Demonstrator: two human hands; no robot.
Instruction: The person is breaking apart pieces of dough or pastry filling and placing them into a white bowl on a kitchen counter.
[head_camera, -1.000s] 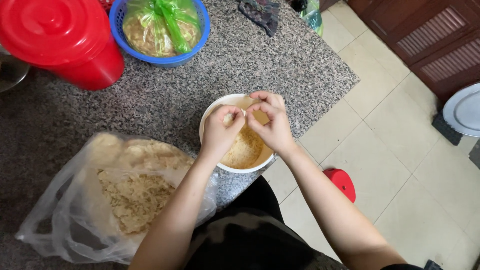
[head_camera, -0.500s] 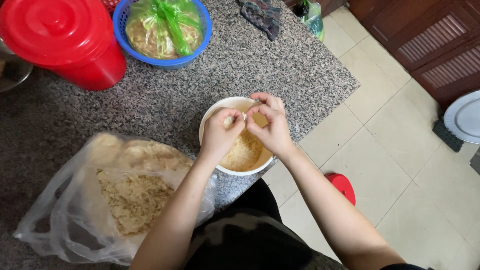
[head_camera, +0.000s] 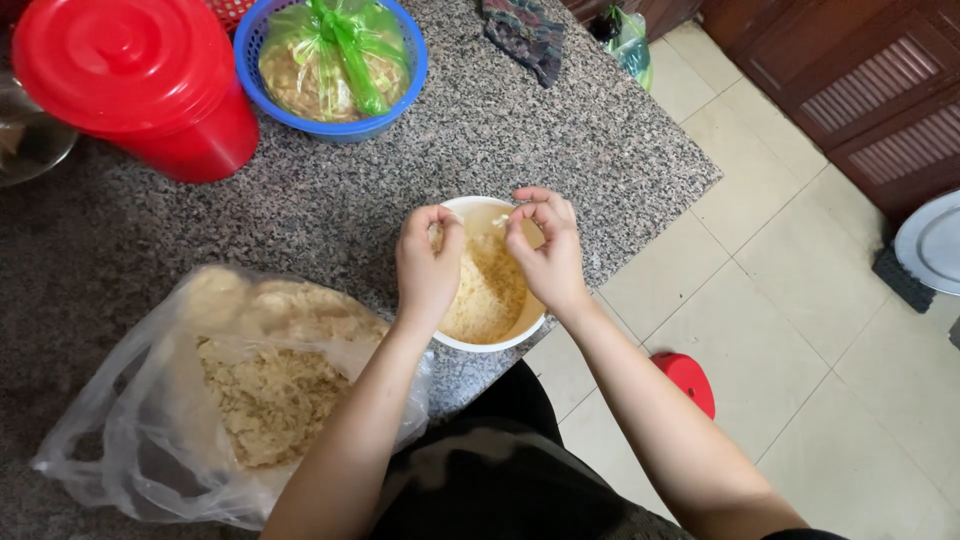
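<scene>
A white bowl (head_camera: 478, 206) stands near the front edge of the speckled granite counter (head_camera: 330, 205). It holds pale yellow crumbly food (head_camera: 487, 295). Both my hands hover over it, a little apart. My left hand (head_camera: 426, 268) is curled into a loose fist above the bowl's left side, with a small clump pinched at its fingertips. Over the bowl's far right side, my right hand (head_camera: 548, 252) has its fingertips pinched together on a bit of the same food.
A clear plastic bag (head_camera: 130, 420) of the same crumbly food lies to the left of the bowl. At the back stand a red lidded bucket (head_camera: 130, 80) and a blue basket (head_camera: 400, 100) holding a green bag. A dark cloth (head_camera: 525, 35) lies far back. A red stool (head_camera: 686, 380) is on the tiled floor.
My hands, which were pressed together over one clump, have drawn slightly apart over the bowl. The bowl and bag have not moved.
</scene>
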